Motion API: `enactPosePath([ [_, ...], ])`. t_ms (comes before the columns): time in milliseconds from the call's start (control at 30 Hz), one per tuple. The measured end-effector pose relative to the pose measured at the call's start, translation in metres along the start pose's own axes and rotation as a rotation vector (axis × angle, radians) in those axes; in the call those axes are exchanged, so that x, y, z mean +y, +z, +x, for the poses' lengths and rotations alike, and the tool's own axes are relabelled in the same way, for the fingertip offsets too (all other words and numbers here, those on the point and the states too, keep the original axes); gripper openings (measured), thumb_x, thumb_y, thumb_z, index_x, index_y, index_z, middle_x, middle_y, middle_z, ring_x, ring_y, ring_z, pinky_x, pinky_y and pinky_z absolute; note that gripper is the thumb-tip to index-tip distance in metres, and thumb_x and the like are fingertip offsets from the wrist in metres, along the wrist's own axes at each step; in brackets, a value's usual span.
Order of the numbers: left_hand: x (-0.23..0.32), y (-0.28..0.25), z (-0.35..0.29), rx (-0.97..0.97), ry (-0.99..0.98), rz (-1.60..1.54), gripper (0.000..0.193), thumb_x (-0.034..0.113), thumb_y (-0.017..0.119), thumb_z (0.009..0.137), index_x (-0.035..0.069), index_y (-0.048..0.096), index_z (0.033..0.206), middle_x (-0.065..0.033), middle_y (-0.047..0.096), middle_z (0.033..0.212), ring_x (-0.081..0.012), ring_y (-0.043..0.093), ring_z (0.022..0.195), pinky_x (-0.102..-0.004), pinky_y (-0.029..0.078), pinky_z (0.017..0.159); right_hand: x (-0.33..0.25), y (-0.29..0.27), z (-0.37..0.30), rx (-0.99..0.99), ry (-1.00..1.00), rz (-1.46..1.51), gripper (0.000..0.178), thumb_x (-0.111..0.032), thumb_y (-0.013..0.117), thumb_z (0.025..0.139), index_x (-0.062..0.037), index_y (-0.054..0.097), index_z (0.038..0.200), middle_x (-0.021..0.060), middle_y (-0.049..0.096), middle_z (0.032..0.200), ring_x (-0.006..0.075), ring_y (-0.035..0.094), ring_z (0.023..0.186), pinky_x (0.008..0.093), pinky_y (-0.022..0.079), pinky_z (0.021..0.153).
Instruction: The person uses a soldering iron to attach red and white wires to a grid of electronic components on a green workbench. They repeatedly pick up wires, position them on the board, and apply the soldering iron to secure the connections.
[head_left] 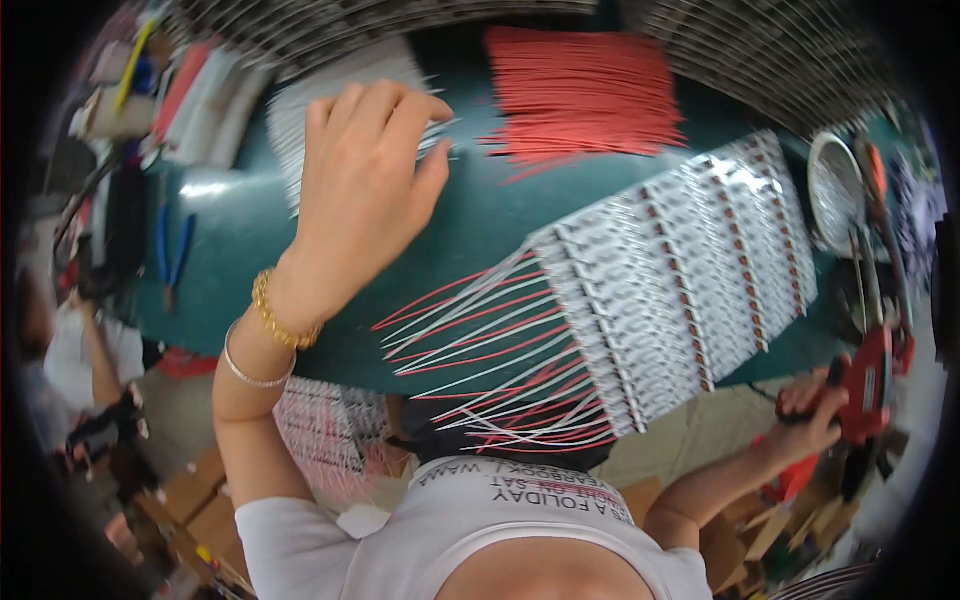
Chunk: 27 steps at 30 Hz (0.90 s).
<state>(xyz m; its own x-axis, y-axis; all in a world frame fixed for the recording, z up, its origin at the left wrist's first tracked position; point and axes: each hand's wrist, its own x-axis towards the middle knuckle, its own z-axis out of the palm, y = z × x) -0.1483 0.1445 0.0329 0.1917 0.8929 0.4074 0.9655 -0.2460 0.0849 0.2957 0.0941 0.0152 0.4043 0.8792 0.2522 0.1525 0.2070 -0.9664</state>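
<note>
My left hand (370, 165) reaches over a pile of white wires (290, 135), palm down. Its fingers are bent and the thumb stands apart from the forefinger; the other fingertips are partly hidden. Off to the lower right, my right hand (812, 425) wraps round the handle of a red gun-shaped tool (868, 385). Between them lies a slanted panel of small whitish pieces in rows (665, 270), crossed by dark brown lines. Loose red and white wire ends (480, 330) fan out from its left edge, some over the near table edge.
A stack of red wires (585, 95) lies at the far middle of the green table (470, 200). Blue-handled pliers (172, 250) lie at left, near rolls of material (210, 105). A round metal dish (836, 190) stands at right. Wire racks (780, 55) line the back. Another person (85, 350) is at far left.
</note>
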Motion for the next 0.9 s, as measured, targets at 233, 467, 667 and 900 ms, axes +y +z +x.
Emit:
enactPosePath([
  [233,-0.047,0.000,-0.023,-0.163,0.071,0.173,0.025,0.010,0.069,0.076,0.005,0.064,0.100,-0.0081,0.060,0.094,-0.0261,0.054,0.094,-0.0377,0.039,0.083,-0.008,0.026,-0.041,-0.168,-0.073,0.022,0.068,-0.043,0.055,0.094,0.0109,0.036,0.131,0.0009,0.039,0.051,0.0107,0.037,0.041,0.0258,0.035,0.043],
  [467,-0.049,0.008,-0.009,-0.096,-0.072,0.107,0.006,0.012,0.069,0.079,0.007,0.070,0.081,-0.0063,0.065,0.074,-0.0247,0.058,0.075,-0.0367,0.041,0.083,-0.007,0.020,-0.063,-0.257,-0.089,0.052,0.072,-0.046,0.060,0.091,0.0117,0.039,0.129,0.0027,0.043,0.049,0.0118,0.040,0.039,0.0268,0.036,0.042],
  [667,-0.031,-0.004,-0.007,0.249,-0.041,-0.113,0.006,0.010,0.073,0.076,0.007,0.072,0.081,-0.0034,0.069,0.073,-0.0191,0.059,0.065,-0.0311,0.044,0.080,-0.021,0.012,-0.075,-0.249,0.054,0.143,0.075,-0.049,0.059,0.090,0.0093,0.037,0.131,0.0019,0.044,0.049,0.0124,0.041,0.039,0.0274,0.039,0.043],
  [900,0.057,0.004,0.008,-0.283,-0.229,-0.886,0.009,0.007,0.070,0.082,-0.001,0.067,0.083,-0.0044,0.066,0.076,-0.0095,0.058,0.071,-0.0238,0.046,0.066,-0.038,0.054,-0.096,-0.235,0.443,0.183,0.100,-0.073,0.059,0.076,0.0069,0.035,0.131,-0.0007,0.043,0.047,0.0128,0.041,0.038,0.0264,0.038,0.043],
])
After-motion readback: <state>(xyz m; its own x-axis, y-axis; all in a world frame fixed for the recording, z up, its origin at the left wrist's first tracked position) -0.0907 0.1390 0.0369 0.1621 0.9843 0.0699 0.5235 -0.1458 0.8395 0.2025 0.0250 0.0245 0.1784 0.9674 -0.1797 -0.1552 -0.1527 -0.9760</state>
